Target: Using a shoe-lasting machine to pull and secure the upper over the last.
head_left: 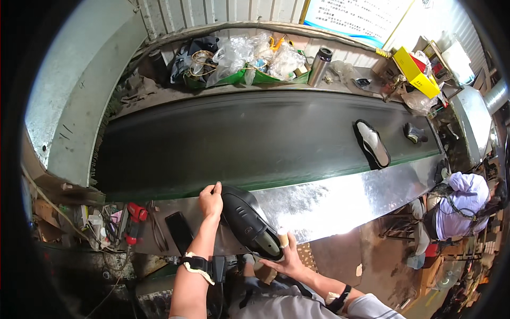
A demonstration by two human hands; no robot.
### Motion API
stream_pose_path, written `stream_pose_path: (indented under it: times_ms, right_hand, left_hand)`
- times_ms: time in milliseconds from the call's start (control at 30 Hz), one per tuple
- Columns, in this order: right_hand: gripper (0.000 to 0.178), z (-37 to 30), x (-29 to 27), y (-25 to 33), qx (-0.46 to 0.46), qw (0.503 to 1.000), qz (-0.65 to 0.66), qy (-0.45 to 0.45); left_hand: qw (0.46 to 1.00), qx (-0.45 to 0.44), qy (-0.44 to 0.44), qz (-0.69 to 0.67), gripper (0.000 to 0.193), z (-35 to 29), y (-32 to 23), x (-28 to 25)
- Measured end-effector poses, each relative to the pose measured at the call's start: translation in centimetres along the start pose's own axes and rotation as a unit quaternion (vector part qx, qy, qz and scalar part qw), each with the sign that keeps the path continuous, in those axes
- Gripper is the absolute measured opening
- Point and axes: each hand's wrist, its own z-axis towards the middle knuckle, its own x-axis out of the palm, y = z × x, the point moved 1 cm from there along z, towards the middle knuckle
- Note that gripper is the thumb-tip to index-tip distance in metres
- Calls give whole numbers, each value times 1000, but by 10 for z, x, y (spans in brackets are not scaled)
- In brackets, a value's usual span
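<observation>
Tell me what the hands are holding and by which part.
A black shoe: the right hand holds its open near end; the left hand is at the rounded far end's left edge, its grip unclear.

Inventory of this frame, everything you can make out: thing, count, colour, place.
Held shoe: 1, black, between the hands
Shoe with pale insole: 1, black, belt's right part
Small object: 1, dark, belt's right end; kind unclear
Belt: 1, black, centre
Metal ledge: 1, silver, belt's near side
Bottle: 1, silver, behind belt
Yellow box: 1, yellow, upper right
Poster: 1, mostly white, top
Power tool: 1, red, lower left
Phone-like slab: 1, black, left of forearm
Bags, scraps: uncountable, mixed, around edges
Co-worker: 1, lilac top, right
Left hand: 1, bare, shoe's upper left
Right hand: 1, one digit wrapped, shoe's lower right
</observation>
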Motion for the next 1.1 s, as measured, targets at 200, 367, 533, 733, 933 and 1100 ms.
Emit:
stream_pose_path:
  times_ms: [200,367,533,733,933,1100]
  right_hand:
    - [97,-8,-11,-15,65,991,58,101]
    - [90,-42,-49,-22,68,986,68,137]
    - [88,-42,-38,-53,-17,984,49,169]
    - [88,-26,-55,-31,-103,977,93,163]
    - [88,52,-51,31,348,785,421,293]
    - [71,40,-11,122,335,741,433,389]
  left_hand:
    - [997,7,-14,71,36,-31,7,3]
    - [988,-37,41,144,75,-79,-3,17]
    - [989,-56,-20,134,53,-78,1,36]
    - [996,-68,-42,-46,26,-81,5,-5]
    - [991,-37,-63,-114,32,-133,-22,-99]
    - [970,-32,-153,-185,24,-205,2,-200]
